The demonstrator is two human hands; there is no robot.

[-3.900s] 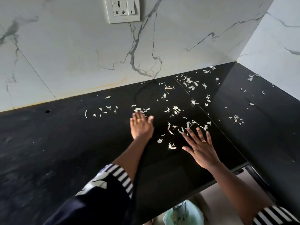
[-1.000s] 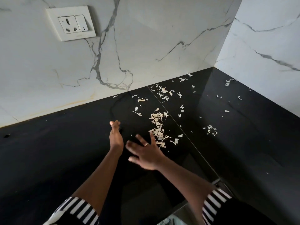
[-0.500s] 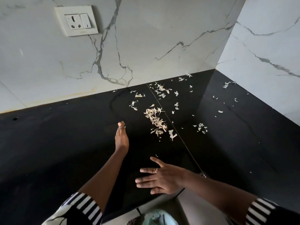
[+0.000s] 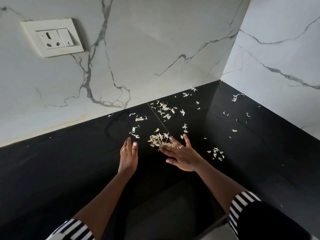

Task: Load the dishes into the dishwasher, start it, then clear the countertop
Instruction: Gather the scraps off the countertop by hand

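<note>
A small heap of pale vegetable peel scraps (image 4: 156, 139) lies on the black countertop (image 4: 60, 167) near the corner. My right hand (image 4: 181, 155) lies flat with spread fingers, its fingertips at the heap's right edge, blurred by motion. My left hand (image 4: 128, 156) stands on its edge with straight fingers just left of the heap, apart from it. More loose scraps (image 4: 164, 110) are scattered toward the back wall, and a small cluster (image 4: 216, 153) lies to the right of my right hand.
White marble walls meet in a corner (image 4: 220, 80) behind the counter. A white socket and switch plate (image 4: 52, 38) sits on the back wall at upper left. Further scraps (image 4: 235, 97) lie along the right wall. The counter's front edge (image 4: 214, 224) shows at bottom right.
My right hand has come back from the counter's front edge up to the heap of scraps. The scraps, once spread out, are gathered into a tighter heap. My left hand stays beside it.
</note>
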